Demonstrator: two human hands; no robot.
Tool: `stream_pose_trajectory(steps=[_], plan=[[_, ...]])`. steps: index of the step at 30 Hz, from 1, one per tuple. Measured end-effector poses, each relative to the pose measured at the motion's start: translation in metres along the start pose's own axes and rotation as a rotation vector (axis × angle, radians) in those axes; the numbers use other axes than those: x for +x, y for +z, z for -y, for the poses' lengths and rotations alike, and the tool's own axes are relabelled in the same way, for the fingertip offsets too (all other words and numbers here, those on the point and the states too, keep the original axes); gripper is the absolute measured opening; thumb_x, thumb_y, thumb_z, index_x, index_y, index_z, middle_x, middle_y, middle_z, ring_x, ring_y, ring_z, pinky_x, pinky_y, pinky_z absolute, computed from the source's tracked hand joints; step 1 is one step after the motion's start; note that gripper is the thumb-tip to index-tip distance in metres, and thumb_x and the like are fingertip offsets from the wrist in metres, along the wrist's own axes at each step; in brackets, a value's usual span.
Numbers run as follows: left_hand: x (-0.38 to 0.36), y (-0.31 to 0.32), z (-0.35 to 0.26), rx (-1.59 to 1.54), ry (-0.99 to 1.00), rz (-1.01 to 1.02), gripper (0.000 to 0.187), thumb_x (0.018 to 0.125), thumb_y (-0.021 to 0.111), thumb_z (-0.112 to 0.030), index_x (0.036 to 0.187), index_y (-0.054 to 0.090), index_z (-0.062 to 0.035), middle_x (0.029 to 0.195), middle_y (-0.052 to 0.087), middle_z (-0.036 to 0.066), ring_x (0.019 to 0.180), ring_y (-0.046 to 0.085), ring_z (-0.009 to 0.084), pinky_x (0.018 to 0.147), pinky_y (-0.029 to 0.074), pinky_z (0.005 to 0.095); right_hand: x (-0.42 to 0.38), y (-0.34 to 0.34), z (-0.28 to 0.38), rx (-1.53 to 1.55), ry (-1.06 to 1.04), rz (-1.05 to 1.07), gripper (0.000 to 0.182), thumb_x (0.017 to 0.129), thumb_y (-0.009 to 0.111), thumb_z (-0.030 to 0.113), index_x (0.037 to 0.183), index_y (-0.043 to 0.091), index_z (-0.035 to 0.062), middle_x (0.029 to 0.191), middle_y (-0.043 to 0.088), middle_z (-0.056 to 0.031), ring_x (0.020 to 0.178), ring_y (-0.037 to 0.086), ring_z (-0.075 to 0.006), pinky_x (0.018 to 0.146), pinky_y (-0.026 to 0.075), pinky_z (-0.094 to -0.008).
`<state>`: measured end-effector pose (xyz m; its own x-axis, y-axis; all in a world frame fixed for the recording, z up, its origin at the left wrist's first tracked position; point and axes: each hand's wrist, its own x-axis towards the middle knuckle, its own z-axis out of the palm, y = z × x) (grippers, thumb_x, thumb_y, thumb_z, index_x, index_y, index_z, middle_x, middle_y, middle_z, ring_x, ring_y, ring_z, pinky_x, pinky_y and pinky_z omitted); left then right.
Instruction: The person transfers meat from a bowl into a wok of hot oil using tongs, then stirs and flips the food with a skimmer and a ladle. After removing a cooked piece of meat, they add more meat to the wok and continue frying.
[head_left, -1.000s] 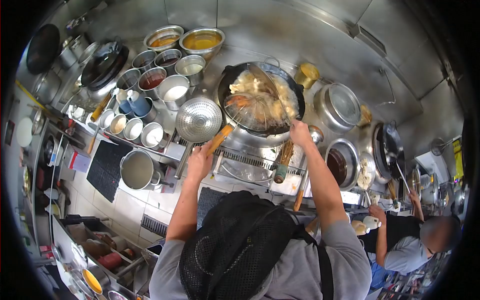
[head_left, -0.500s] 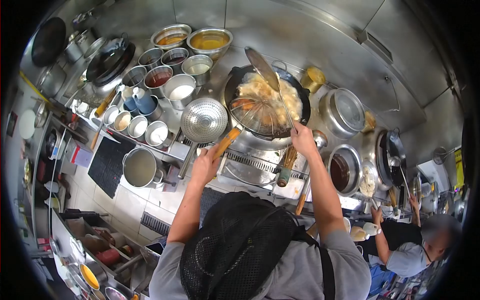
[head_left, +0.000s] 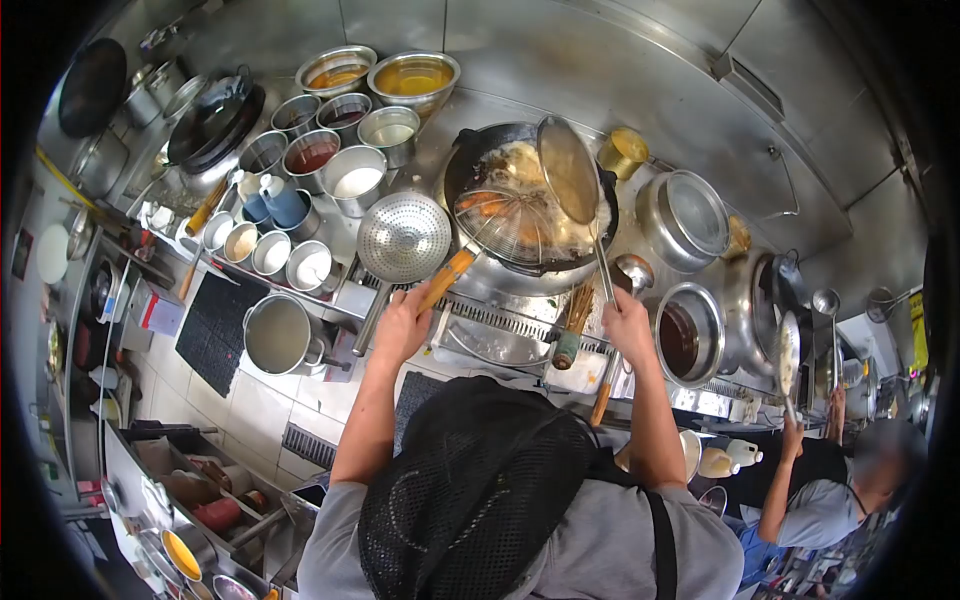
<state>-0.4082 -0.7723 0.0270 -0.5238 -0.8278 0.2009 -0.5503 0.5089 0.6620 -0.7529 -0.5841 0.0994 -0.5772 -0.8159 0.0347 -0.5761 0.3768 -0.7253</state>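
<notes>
My left hand (head_left: 403,325) is closed around the wooden handle of a wire spider strainer (head_left: 518,232). Its basket sits over the wok (head_left: 463,175) and holds orange-brown pieces of food (head_left: 487,204). In my right hand (head_left: 628,325) is the metal handle of a round, flat fine-mesh skimmer (head_left: 567,170), tilted up over the wok's right half. Pale frying food (head_left: 515,160) bubbles in the oil behind the spider, partly hidden by both tools.
A perforated strainer (head_left: 405,237) rests left of the wok, near seasoning pots (head_left: 357,180). To the right are a bamboo brush (head_left: 575,325), a ladle (head_left: 633,268) and a bowl of dark sauce (head_left: 690,335). A co-worker (head_left: 825,510) handles pans at far right.
My right hand has moved down and slightly right, and the mesh skimmer has turned from a slant to face me more, shifting right over the wok. The co-worker has lifted a pan.
</notes>
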Motion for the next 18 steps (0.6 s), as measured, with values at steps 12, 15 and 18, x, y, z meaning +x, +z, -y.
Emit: stream_pose_trajectory(steps=[12, 15, 18], plan=[[0.005, 0.003, 0.003, 0.026, 0.016, 0.002, 0.045, 0.085, 0.064, -0.013, 0.129, 0.058, -0.0113, 0.102, 0.063, 0.023, 0.09, 0.063, 0.0435, 0.078, 0.053, 0.0507, 0.029, 0.008, -0.022, -0.135, -0.095, -0.231, 0.043, 0.085, 0.055, 0.003, 0.128, 0.061, 0.0057, 0.1, 0.064, -0.0308, 0.092, 0.064, -0.0465, 0.08, 0.051, -0.0452], [0.003, 0.008, 0.007, 0.047, 0.026, 0.019, 0.046, 0.084, 0.064, -0.012, 0.13, 0.056, -0.0115, 0.103, 0.063, 0.022, 0.09, 0.063, 0.0433, 0.079, 0.053, 0.0508, 0.074, 0.033, -0.051, -0.161, -0.047, -0.065, 0.033, 0.085, 0.054, 0.003, 0.116, 0.065, 0.0, 0.1, 0.064, -0.032, 0.101, 0.062, -0.047, 0.087, 0.049, -0.0484], [0.007, 0.008, 0.009, 0.057, 0.008, 0.017, 0.047, 0.084, 0.063, -0.013, 0.13, 0.056, -0.0119, 0.104, 0.063, 0.022, 0.091, 0.063, 0.0431, 0.079, 0.053, 0.0509, 0.097, 0.02, -0.054, -0.149, -0.177, -0.05, 0.031, 0.085, 0.054, 0.006, 0.114, 0.066, 0.0027, 0.101, 0.065, -0.0304, 0.101, 0.062, -0.0462, 0.087, 0.049, -0.0472]])
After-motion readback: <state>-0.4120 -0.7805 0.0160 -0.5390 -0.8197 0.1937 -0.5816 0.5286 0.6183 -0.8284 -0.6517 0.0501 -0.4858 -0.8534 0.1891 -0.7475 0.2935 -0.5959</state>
